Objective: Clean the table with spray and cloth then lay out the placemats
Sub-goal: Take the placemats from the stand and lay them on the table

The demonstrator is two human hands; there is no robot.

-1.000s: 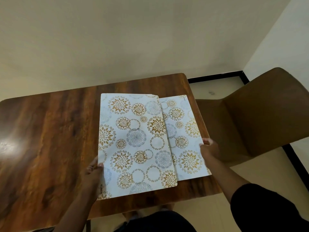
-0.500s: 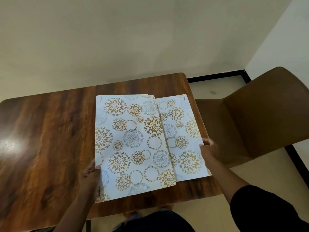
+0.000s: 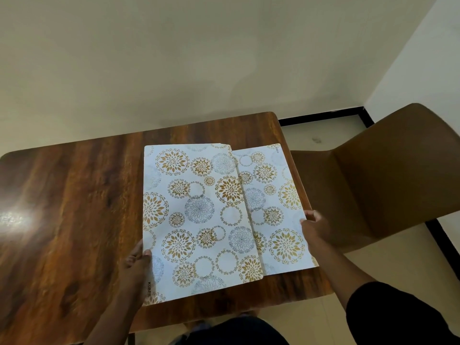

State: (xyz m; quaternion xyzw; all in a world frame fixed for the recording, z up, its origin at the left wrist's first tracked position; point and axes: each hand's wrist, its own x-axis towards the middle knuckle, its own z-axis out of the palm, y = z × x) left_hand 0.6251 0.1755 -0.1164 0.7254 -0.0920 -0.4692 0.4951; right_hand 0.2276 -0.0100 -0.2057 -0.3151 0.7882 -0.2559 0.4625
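Lengthwise placemats (image 3: 199, 215), pointing away, overlapped

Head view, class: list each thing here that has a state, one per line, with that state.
Upper placemat: flat, overlapping the lower one, gripped at its left edge.
Lower placemat: flat, partly covered, held at its right edge.
Left hand: gripping.
Right hand: holding.
Table: glossy.
Chair: unoccupied.
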